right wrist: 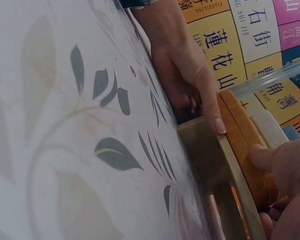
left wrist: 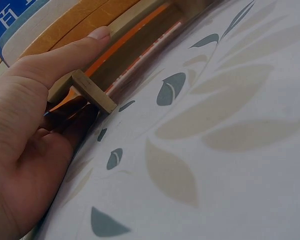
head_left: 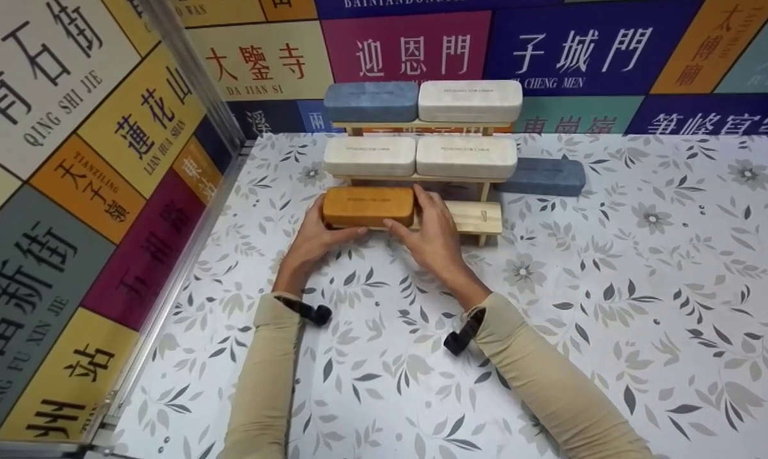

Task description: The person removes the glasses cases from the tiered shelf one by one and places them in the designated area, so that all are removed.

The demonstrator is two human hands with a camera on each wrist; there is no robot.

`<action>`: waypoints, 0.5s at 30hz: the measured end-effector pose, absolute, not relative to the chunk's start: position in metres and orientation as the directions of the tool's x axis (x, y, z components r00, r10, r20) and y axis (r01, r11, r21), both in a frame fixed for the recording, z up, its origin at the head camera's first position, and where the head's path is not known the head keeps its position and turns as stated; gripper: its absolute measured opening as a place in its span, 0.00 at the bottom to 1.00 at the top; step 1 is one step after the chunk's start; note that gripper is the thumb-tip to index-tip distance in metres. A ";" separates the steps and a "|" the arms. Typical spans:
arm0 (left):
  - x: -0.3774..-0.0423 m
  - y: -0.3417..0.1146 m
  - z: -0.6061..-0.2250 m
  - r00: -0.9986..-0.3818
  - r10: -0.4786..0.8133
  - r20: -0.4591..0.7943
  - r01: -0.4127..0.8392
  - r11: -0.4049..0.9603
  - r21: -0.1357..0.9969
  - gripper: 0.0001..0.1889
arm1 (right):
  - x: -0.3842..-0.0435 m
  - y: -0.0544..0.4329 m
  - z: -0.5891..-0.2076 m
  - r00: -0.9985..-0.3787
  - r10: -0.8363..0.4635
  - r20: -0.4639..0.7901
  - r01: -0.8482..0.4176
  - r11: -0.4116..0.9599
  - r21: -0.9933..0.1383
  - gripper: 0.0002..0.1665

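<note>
The left hand holds the left end of an orange case, thumb along its lower front edge. The case sits on the left half of the lowest tier of a wooden stand; it is probably light and stiff, a little slippery, not very fragile, and best held by its short ends. The right hand grips the right end, thumb in front.

The left wall reads QING SHI JIE, then LIAN HUA SHAN; the back wall, DA JIAN SI. The orange case's print is too small to tell; a white case seems to end FOR CHINA. Farther right comes CHENG MEN.
</note>
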State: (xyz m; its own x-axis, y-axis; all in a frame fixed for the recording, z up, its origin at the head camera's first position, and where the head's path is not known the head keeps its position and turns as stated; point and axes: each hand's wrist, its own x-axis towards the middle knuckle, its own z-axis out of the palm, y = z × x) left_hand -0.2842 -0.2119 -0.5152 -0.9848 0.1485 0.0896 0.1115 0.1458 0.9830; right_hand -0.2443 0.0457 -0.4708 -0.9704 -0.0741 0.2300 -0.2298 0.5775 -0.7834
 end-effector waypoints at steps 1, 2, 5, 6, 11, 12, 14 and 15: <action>-0.284 -0.212 -0.515 -0.984 0.151 0.094 0.116 0.149 0.982 0.53 | -0.244 0.045 -0.470 -0.970 -0.073 0.232 -0.231 0.574 -0.785 0.56; -0.284 -0.213 -0.514 -0.984 0.152 0.096 0.119 0.153 0.981 0.53 | -0.245 0.045 -0.470 -0.971 -0.071 0.230 -0.228 0.572 -0.788 0.56; -0.285 -0.213 -0.515 -0.984 0.150 0.099 0.123 0.159 0.980 0.52 | -0.246 0.044 -0.469 -0.972 -0.060 0.226 -0.220 0.564 -0.796 0.55; -0.285 -0.213 -0.515 -0.984 0.151 0.097 0.121 0.161 0.980 0.52 | -0.246 0.044 -0.469 -0.973 -0.054 0.223 -0.214 0.561 -0.799 0.55; -0.285 -0.213 -0.517 -0.985 0.148 0.083 0.106 0.151 0.983 0.53 | -0.245 0.046 -0.469 -0.977 -0.023 0.211 -0.191 0.530 -0.826 0.53; -0.286 -0.213 -0.517 -0.986 0.149 0.080 0.103 0.152 0.983 0.53 | -0.244 0.047 -0.469 -0.978 -0.017 0.209 -0.187 0.522 -0.832 0.53; -0.286 -0.214 -0.516 -0.985 0.150 0.081 0.103 0.148 0.984 0.53 | -0.243 0.047 -0.468 -0.978 -0.007 0.210 -0.185 0.505 -0.843 0.52; -0.286 -0.214 -0.516 -0.985 0.150 0.080 0.104 0.153 0.983 0.53 | -0.244 0.047 -0.469 -0.977 -0.001 0.214 -0.187 0.497 -0.848 0.52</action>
